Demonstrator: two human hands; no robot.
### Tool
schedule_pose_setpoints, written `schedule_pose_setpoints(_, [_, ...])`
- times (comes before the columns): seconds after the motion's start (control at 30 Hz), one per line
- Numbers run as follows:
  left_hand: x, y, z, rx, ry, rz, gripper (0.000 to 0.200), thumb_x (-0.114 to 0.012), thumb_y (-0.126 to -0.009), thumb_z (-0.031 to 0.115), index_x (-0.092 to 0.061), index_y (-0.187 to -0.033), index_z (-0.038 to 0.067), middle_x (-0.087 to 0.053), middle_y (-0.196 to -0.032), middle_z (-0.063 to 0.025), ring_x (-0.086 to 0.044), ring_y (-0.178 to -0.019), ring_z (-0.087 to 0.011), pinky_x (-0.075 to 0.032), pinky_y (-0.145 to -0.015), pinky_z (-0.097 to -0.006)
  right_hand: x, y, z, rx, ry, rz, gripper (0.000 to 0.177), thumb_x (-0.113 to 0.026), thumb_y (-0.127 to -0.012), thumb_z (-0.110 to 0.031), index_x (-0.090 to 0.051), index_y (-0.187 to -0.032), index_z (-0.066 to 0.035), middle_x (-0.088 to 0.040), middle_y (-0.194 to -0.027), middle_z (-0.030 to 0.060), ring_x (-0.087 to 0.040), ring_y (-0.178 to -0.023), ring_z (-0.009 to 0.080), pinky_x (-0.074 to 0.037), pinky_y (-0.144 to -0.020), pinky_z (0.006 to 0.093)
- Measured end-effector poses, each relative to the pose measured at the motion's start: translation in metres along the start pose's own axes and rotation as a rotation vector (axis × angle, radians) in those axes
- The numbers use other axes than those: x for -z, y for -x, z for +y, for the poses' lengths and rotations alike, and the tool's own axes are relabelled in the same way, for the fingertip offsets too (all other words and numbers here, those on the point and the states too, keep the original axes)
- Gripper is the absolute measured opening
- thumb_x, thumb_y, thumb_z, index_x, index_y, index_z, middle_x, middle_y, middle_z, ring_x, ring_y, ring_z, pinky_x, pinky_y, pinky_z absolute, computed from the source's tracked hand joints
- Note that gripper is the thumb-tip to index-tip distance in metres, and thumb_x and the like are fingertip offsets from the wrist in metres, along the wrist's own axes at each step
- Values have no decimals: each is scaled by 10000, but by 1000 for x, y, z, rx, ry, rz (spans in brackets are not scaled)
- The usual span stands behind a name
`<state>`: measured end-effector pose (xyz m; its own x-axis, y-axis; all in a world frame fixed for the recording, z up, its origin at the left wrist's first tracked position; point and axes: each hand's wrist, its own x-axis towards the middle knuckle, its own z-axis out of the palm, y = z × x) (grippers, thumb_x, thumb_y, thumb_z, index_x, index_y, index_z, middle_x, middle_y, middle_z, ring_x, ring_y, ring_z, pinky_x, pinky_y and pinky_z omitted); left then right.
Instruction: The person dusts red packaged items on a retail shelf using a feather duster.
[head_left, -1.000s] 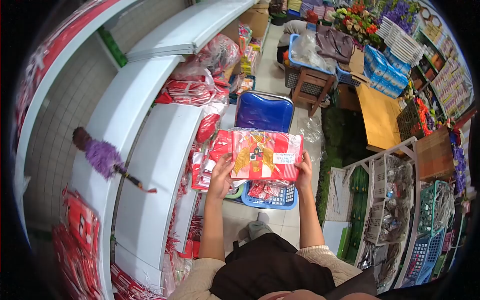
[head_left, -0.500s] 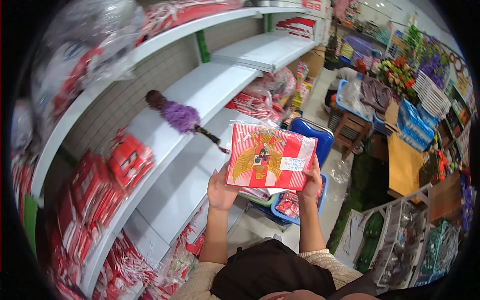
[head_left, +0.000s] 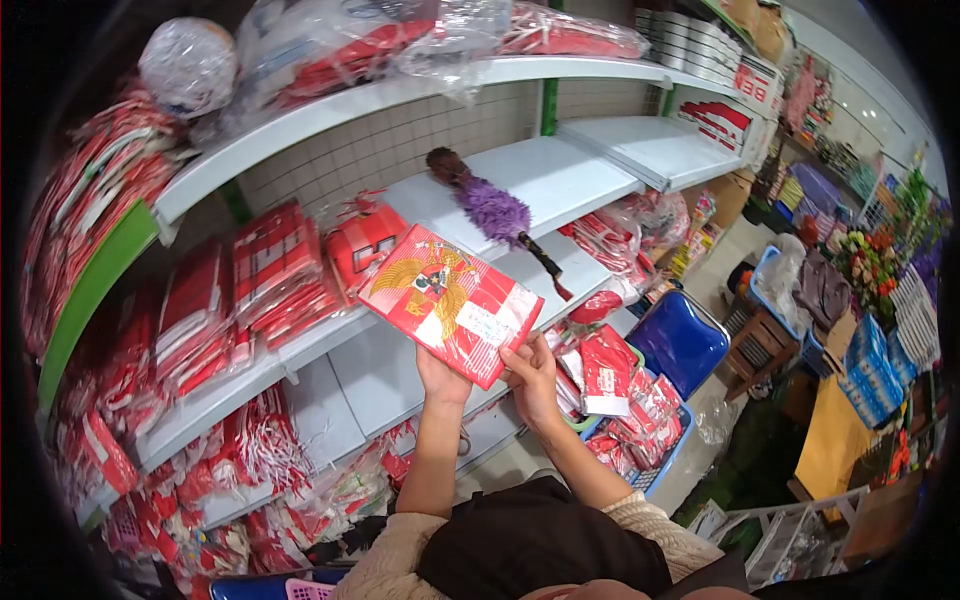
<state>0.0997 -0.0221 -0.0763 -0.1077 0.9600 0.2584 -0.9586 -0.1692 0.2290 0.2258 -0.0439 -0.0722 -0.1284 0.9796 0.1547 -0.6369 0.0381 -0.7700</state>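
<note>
A flat red and white packet (head_left: 450, 303) with a golden bird emblem and a white label is held tilted in front of the shelves. My left hand (head_left: 443, 378) supports its lower edge from beneath, its fingers mostly hidden behind it. At the packet's lower right corner my right hand (head_left: 532, 375) grips the edge by the label. Behind the packet, a purple feather duster (head_left: 495, 210) with a dark handle lies on the middle shelf (head_left: 580, 170). Stacks of red and white packets (head_left: 275, 265) stand on that shelf to the left.
A blue basket (head_left: 685, 425) of red packets stands at the lower right, beside a blue chair (head_left: 680, 340). Plastic-wrapped goods (head_left: 360, 50) fill the top shelf. A wooden stool (head_left: 765, 345), flowers (head_left: 865, 265) and a yellow-brown board (head_left: 832, 440) are farther right.
The view has swung left, showing more of the stacked packets. The held packet has turned and moved left with both hands, toward the stacks. My right hand has come closer to my left.
</note>
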Motion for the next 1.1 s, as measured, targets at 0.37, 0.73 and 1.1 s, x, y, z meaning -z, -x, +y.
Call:
schedule_pose_setpoints(0.37, [-11,20,50,-147,6,164,452,-296,-941,318,-387,-1269,21,-452,-1282,-142,-455,-1154,-295,-375,-972,-418,-10,-68,-49,962,1413,209,199,-610,-808,-186,-553,-796,4,-576,-711,140,-530,-559,301,-395,-520,399])
schedule_pose_setpoints(0.73, [16,18,37,-39,106,15,481,-353,-930,365,-389,-1281,38,-453,-1292,-127,-457,-1157,-287,-368,-976,-446,31,-127,-11,489,1694,215,308,-516,-843,-169,-422,-1102,-30,-601,-866,229,-586,-733,413,-451,-591,496])
schedule_pose_setpoints(1.1, [21,17,31,90,195,-65,499,-347,-928,395,-382,-1288,51,-447,-1294,-129,-464,-1145,-295,-379,-965,-457,139,-29,78,440,1071,286,300,-565,-803,-60,-415,-1050,21,-603,-791,188,-609,-721,325,-462,-656,374])
